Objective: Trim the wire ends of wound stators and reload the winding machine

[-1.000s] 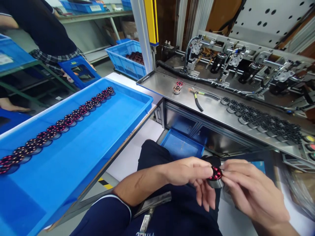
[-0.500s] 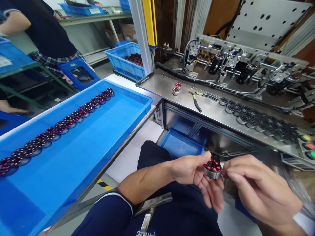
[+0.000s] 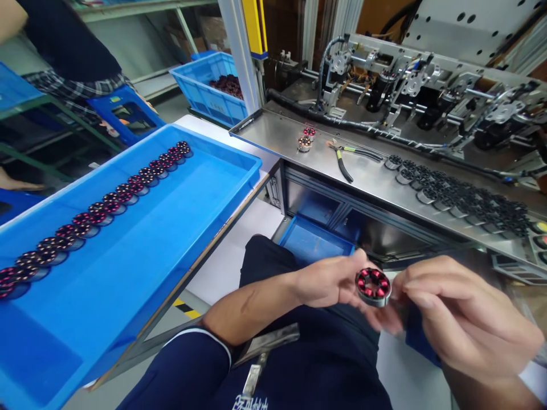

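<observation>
My left hand (image 3: pixel 335 282) is closed on a motor stator (image 3: pixel 373 287), a ring with red wire coils inside and a grey metal outer wall. The ring's open face is turned up toward me. Just right of it, my right hand (image 3: pixel 465 313) is pinched, thumb against fingers, its tips close to the stator's edge. Whatever lies between those fingertips is too small to make out. On the steel ledge (image 3: pixel 273 130) ahead rest two wound stators (image 3: pixel 304 143), one copper-coloured and one red, beside cutting pliers (image 3: pixel 342 162) with black and green handles.
A blue tray (image 3: pixel 171 239) on the left holds a long row of wound stators (image 3: pixel 106 208). Many dark unwound stators (image 3: pixel 465 196) crowd the ledge at right, before a winding machine (image 3: pixel 410 85). A blue crate (image 3: pixel 205 105) and another person (image 3: pixel 68 45) are behind.
My left hand has tilted the stator so its coils face me more. My right hand has shifted slightly right, still pinched. The whole view has moved a little.
</observation>
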Demonstrator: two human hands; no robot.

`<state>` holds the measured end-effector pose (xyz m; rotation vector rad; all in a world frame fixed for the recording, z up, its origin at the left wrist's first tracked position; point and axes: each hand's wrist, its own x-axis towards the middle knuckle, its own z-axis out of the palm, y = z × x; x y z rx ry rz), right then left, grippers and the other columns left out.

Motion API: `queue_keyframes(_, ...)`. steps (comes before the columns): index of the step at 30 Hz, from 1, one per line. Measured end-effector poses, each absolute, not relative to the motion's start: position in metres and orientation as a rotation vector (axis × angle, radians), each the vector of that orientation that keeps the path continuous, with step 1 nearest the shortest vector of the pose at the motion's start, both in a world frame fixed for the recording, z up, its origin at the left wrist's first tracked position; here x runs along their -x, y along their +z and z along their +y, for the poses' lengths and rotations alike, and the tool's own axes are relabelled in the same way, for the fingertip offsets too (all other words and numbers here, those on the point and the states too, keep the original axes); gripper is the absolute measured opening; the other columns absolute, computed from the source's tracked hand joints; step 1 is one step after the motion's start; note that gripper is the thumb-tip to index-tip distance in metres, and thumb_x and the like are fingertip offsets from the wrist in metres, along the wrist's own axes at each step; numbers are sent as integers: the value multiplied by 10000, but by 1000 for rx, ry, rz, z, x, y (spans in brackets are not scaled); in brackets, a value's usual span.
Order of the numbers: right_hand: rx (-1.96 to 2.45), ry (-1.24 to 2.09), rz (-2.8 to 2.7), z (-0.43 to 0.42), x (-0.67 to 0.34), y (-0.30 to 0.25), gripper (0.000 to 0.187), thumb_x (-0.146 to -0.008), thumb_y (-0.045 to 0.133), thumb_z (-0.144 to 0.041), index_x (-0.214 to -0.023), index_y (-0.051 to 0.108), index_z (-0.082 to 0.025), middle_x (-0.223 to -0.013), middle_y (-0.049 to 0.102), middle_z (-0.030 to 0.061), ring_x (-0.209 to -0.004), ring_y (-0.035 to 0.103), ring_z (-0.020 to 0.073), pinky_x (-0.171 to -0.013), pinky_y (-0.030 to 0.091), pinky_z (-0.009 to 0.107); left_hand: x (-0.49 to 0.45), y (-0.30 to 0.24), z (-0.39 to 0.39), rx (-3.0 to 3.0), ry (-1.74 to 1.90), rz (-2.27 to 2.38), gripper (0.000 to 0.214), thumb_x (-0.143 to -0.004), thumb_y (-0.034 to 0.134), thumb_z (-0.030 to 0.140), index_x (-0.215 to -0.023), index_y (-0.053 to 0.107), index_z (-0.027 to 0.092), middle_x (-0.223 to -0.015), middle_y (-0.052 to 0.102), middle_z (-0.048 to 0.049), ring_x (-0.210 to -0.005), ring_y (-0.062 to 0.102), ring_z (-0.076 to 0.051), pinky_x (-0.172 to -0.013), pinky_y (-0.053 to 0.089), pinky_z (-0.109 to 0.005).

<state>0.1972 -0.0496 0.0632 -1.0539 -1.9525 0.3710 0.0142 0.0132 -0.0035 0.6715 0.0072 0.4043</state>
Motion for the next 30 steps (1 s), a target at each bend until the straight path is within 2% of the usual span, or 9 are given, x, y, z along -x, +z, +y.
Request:
queue_keyframes(2,1063,356,-1971,-50,-198,64,215,-814,661,-62,-958,695,-219,-806,703,38,-683,672,184,-539,516,297,-13,-5,12,-702,239,-33,614,-845,521,728,-950,652,138,-722,710,-82,-724,740,-241,-648,564,-334)
queue_keyframes(5,1098,297,-1924,-49,-196,64,204,-823,656,-54,-939,688,-219,-779,680,26,-657,651,166,-538,490,292,-12,-5,8,-726,439,41,399,-867,668,509,-1064,573,175,-774,704,-44,-682,737,-194,-608,562,-271)
queue_keyframes(8,1115,271,-1834,-46,-190,62,173,-834,649,-47,-885,684,-208,-735,662,16,-640,630,153,-540,476,287,-12,-3,4,-766,697,74,433,-818,768,264,-1171,518,236,-1019,670,-44,-785,749,-164,-667,586,-251)
queue_keyframes(11,1096,306,-1782,-42,-185,60,152,-847,640,-53,-845,683,-199,-694,659,10,-634,629,151,-531,483,277,-14,-2,2,-775,943,76,439,-702,848,147,-1001,539,235,-1171,606,-37,-1024,719,-202,-811,595,-294)
queue_keyframes(15,1017,341,-1801,-38,-185,59,153,-850,631,-50,-841,686,-193,-691,668,21,-639,644,160,-537,514,280,-16,-3,3,-812,1010,141,597,-553,947,215,-1027,584,219,-1136,650,-61,-1113,677,-230,-916,569,-339)
queue_keyframes(17,976,341,-1833,-37,-187,58,160,-844,634,-44,-862,690,-193,-700,675,24,-643,648,160,-543,524,281,-17,-3,4,-847,923,179,605,-584,939,292,-1087,620,191,-1091,676,-85,-959,712,-195,-840,586,-309)
queue_keyframes(20,946,341,-1845,-36,-188,57,186,-835,638,-27,-896,696,-193,-729,691,28,-661,657,163,-559,532,285,-17,-4,3,-856,913,202,405,-680,885,297,-997,674,161,-1013,689,-74,-775,705,-138,-735,589,-273)
queue_keyframes(26,1093,260,-1617,-46,-176,48,154,-815,688,-39,-830,686,-192,-719,655,7,-635,609,138,-562,465,271,-16,-5,6,-930,1131,241,300,-698,861,173,-960,716,196,-1138,669,-60,-947,709,-151,-892,571,-304)
queue_keyframes(30,1184,749,-1342,-52,-159,30,210,-906,654,-198,-696,644,-193,-642,604,0,-616,571,132,-586,457,269,-16,-9,12,-925,1168,240,309,-692,868,189,-958,713,220,-1101,692,-40,-933,716,-158,-868,581,-315)
